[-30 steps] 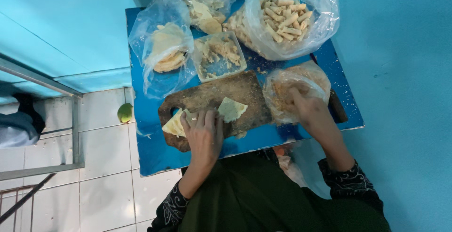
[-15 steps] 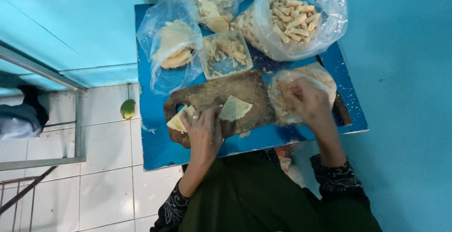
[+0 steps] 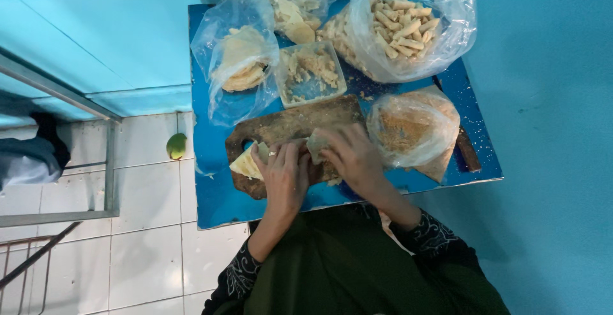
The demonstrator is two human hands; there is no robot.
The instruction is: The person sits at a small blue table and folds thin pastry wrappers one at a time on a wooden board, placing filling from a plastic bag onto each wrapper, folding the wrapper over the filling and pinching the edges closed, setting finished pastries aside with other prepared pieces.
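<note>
The blue desk (image 3: 217,200) is carrying everything, and it is being leaned over from its near edge. At its far side, well beyond the hands, a large clear bag of finished pale rolls (image 3: 408,24) is being kept, with a second bag of flat wrappers (image 3: 237,66) and a smaller bag of scraps (image 3: 297,8) beside it. Just right of the hands, a bag of brown crumbs (image 3: 412,130) is lying on the desk. Between the bags, just past the fingertips, a square tub of crumbly filling (image 3: 311,72) is standing. The dark wooden board (image 3: 287,123) is lying under both hands. On it, a pale wrapper sheet (image 3: 246,161) is being pressed down at the left by the left hand (image 3: 284,174), fingers flat and together. A folded pale piece (image 3: 317,145) is being pinched in the closed grip of the right hand (image 3: 351,158), just above the board's middle. Judging by the full bag of rolls, many pieces are already being counted as done; this piece is being folded, not yet rolled shut, and wrappers and filling are remaining.
</note>
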